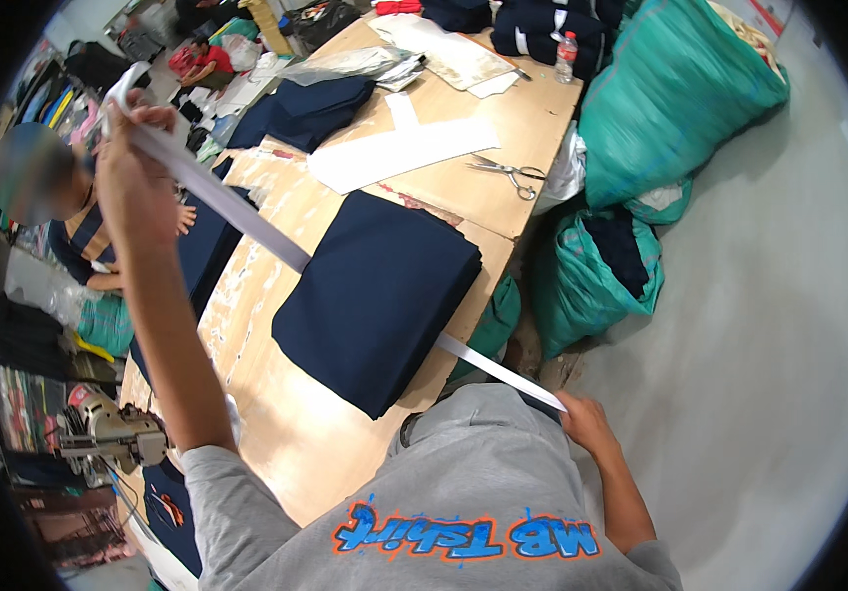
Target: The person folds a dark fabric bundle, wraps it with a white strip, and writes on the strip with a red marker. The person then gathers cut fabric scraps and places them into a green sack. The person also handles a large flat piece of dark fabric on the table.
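A stack of folded dark navy fabric (379, 295) lies on the wooden table near its front edge. A long white strip (232, 212) passes beneath the stack and comes out on both sides. Raised high at the upper left, my left hand (138, 182) is closed on one end of the strip, which loops over the fingers. Low on the right, beside my waist and past the table edge, my right hand (584, 422) pinches the other end. The strip's middle is hidden under the fabric.
Scissors (510, 175) and white pattern pieces (399, 148) lie beyond the stack. Green sacks (675, 98) stand right of the table, near a plastic bottle (566, 57). At left are a co-worker's cap (34, 167) and a sewing machine (113, 428).
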`<state>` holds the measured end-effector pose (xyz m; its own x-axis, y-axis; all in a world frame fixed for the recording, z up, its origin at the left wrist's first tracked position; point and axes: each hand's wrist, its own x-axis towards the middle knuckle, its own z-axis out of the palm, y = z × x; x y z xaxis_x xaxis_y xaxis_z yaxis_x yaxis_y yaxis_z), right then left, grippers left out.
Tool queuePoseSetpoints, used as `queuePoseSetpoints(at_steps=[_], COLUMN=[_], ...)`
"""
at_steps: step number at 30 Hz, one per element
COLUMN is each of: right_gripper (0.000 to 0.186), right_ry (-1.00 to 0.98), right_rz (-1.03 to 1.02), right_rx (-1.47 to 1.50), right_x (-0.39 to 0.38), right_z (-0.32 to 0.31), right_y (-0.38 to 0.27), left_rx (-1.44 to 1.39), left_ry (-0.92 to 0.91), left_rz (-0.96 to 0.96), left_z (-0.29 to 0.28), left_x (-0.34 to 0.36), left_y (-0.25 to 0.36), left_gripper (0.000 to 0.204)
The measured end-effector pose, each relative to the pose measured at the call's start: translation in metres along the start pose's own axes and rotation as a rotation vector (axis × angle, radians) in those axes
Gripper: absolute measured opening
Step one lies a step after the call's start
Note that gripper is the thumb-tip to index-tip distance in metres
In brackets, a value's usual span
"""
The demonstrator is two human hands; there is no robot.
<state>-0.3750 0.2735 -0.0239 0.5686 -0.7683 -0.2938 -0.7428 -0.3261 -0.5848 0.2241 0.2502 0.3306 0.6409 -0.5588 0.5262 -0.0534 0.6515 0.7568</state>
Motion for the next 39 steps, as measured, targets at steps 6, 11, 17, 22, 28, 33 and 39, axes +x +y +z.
queuePoseSetpoints(at_steps=[6,11,17,22,28,33,39], right_gripper=[0.016,0.012,0.01,0.018,0.024,0.021,0.021], right_ry=[-0.155,0.043,0.48,0.494,0.362,0.398,0.397], right_rz=[-0.163,-0.832,-0.684,-0.644,-0.55,-0.456,-0.33], right_rx=[0.239,0.062,-0.064,-0.274,-0.249,-0.157,0.045], right_x=[0.018,0.124,0.225,0.23,0.214,0.237,0.25], right_z=[-0.031,-0.003,0.042,0.069,0.065,0.057,0.061], right_y=[-0.096,-0.214,-0.269,-0.26,-0.264,-0.254,-0.231], left_rx=[0.969,0.838,1.001,0.99,0.992,0.941,0.817], left_ry=[-0.404,-0.982,-1.112,-0.847,-0.766,-0.789,-0.511], left_rz=[0.22,-0.123,-0.146,0.055,0.05,0.013,0.019], left_z=[0.091,0.21,0.186,0.152,0.137,0.136,0.093], left_x=[-0.168,-0.349,-0.386,-0.38,-0.362,-0.347,-0.311], left_y=[-0.069,-0.162,-0.16,-0.163,-0.163,-0.169,-0.149], left_gripper=[0.026,0.013,0.022,0.025,0.018,0.028,0.035])
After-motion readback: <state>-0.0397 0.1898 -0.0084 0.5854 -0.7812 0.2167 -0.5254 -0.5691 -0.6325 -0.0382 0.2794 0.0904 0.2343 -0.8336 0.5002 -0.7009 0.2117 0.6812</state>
